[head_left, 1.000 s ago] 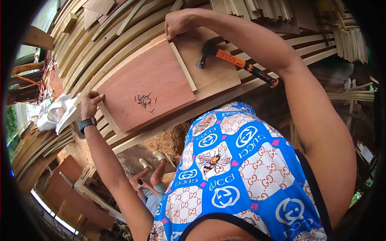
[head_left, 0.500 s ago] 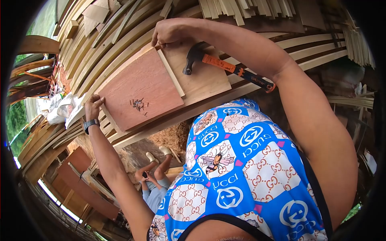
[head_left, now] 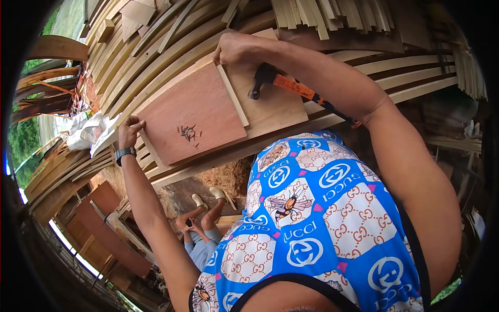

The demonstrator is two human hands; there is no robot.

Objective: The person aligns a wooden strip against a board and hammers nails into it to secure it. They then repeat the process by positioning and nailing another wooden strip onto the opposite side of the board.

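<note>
A reddish plywood panel [head_left: 189, 112] lies across the wood, with a pale wooden strip [head_left: 232, 96] along its right edge. Small nails [head_left: 188, 133] sit in a loose heap on its face. My left hand [head_left: 130, 132], with a watch at the wrist, is closed on the panel's left edge, thumb at the corner. At the far right corner, my right hand [head_left: 234, 48] has its fingers curled down against panel and strip; its fingertips are partly hidden. Under my right forearm rests a claw hammer [head_left: 296, 87] with an orange and black handle, touched by neither hand.
A paler board [head_left: 283, 106] lies beneath the hammer. Long wooden slats [head_left: 156, 70] run behind the panel, and more sticks [head_left: 332, 15] are stacked at the far side. White sacks [head_left: 91, 132] stand at the left. Another person [head_left: 202, 236] sits below with a dark object in hand.
The whole view has shifted, so panel, hammer and hands appear slightly farther right and mostly lower. My left thumb now lies closer over the panel's corner. The nails stay heaped on the panel.
</note>
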